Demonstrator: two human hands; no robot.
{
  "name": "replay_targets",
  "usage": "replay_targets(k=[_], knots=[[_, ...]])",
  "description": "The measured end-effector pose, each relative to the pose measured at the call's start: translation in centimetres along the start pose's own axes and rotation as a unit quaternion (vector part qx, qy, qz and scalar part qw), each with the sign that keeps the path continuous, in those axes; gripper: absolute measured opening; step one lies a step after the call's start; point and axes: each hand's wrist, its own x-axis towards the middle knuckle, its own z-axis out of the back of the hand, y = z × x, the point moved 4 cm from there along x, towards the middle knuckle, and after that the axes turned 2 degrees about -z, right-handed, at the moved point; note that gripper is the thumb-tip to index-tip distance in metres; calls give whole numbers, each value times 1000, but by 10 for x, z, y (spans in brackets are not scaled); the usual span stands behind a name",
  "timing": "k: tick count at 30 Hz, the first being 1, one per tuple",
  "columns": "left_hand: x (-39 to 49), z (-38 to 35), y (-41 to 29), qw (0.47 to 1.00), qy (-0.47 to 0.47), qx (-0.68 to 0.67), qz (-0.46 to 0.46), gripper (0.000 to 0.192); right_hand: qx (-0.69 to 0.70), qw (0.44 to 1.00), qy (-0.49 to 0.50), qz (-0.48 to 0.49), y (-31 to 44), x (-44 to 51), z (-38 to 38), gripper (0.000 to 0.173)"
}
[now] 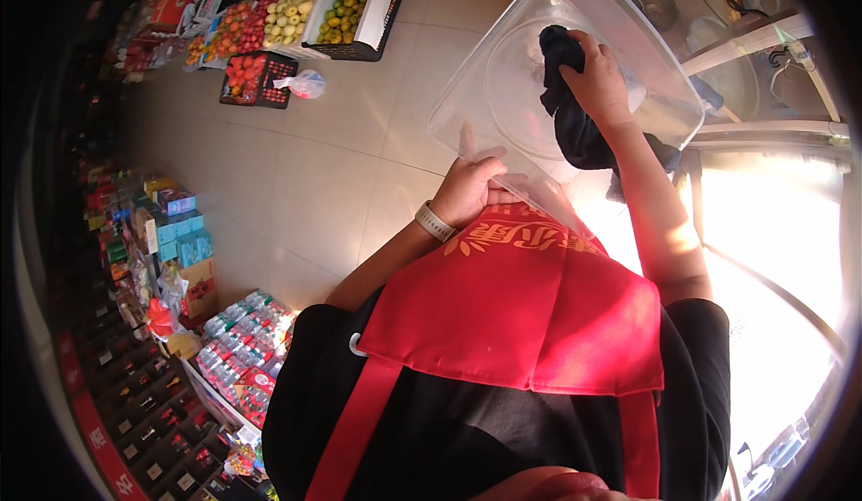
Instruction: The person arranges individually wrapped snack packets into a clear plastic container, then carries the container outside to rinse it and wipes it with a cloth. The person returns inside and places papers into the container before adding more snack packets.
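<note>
My left hand (475,188) grips the near rim of a large clear plastic bin (512,90), with some fingers seen through its wall. The bin is held up in front of my red apron (525,306). Inside it, my right hand (601,83) is closed around a bunched dark cloth (582,141). The upper part of the cloth is against the bin's inside, and its lower end trails over the near right rim. I cannot tell how the bin is supported underneath.
Fruit crates (347,16) stand on the tiled floor (323,164) at the upper left. Packs of bottled drinks (246,346) and stacked boxes (182,231) are on the left. A white frame (761,127) is close to the bin on the right, beside glaring sunlight.
</note>
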Motion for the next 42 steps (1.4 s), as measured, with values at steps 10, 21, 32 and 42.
replay_targets(k=[10,21,32,42], knots=[[-5,-12,-9,993,11,85,-75,98,39,980,60,187,58,-42,-57,42],[-5,0,-4,999,-4,40,-23,100,-277,914,267,131,24,-48,-4,34],[-11,-7,2,995,18,81,-49,97,-297,900,-52,316,4,22,15,38],[-14,-6,6,998,9,55,-32,96,-349,883,312,-25,-55,-49,0,22]])
